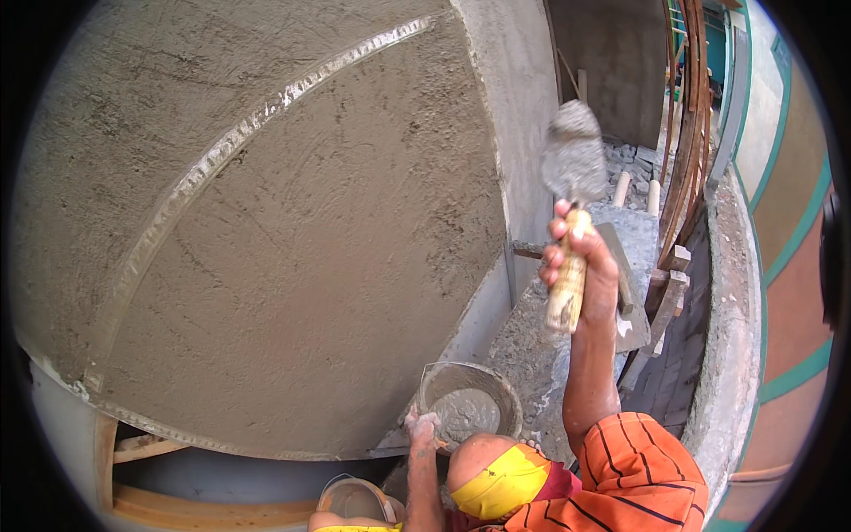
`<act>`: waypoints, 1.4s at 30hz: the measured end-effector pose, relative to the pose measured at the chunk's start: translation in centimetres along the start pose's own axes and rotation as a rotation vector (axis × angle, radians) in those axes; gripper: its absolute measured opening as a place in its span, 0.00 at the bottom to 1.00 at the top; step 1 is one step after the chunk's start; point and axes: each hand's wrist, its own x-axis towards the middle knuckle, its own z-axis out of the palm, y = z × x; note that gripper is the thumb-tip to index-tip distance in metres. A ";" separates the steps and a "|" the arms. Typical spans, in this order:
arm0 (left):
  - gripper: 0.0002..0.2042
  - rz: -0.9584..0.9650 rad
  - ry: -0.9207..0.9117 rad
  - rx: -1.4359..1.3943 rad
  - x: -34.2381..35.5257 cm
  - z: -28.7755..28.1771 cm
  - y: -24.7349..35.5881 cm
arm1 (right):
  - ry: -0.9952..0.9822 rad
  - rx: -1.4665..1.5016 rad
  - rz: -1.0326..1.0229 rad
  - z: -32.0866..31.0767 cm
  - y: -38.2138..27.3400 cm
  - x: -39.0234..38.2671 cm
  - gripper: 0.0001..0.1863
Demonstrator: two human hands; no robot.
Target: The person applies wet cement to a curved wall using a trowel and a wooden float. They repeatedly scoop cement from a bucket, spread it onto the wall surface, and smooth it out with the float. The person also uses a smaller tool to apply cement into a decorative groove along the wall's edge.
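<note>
My right hand (pixel 581 257) is closed round the wooden handle of a trowel (pixel 572 151), raised at right of centre, its blade upward, mortar-grey and slightly blurred. My left hand (pixel 424 427), caked pale with mortar, grips the left rim of a bucket (pixel 501 395) holding wet grey mortar at bottom centre. A plastered wall (pixel 310 266) with a curved pale strip (pixel 266 115) fills the left side. A grey flat tool (pixel 625 324), perhaps a float, lies behind my right forearm.
A mortar-spattered board (pixel 532 346) runs beside the wall. Rubble (pixel 634 160), upright poles (pixel 696 106) and wooden offcuts (pixel 674 284) stand at right, beside a concrete ledge (pixel 727 355) and a coloured wall (pixel 789 293). A second bucket (pixel 363 492) and a timber beam (pixel 204 505) are low left.
</note>
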 end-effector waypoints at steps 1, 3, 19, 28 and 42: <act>0.29 0.003 -0.009 -0.005 0.0 0.2 -0.1 | 0.032 -0.084 -0.141 0.8 -1.1 1.3 0.24; 0.29 0.006 -0.010 -0.009 0.2 -0.4 -0.2 | 0.154 -0.262 -0.396 2.3 -2.7 3.8 0.25; 0.34 -0.008 0.056 -0.002 1.9 -2.8 -1.9 | -0.797 -1.581 -0.337 -5.5 10.9 -4.2 0.16; 0.21 0.000 -0.063 -0.008 -0.4 2.0 -0.3 | -0.964 -2.300 1.097 -13.3 8.2 -11.2 0.20; 0.25 0.020 -0.148 -0.039 -1.9 3.4 2.1 | -0.795 -1.493 1.561 -26.2 14.4 -19.8 0.26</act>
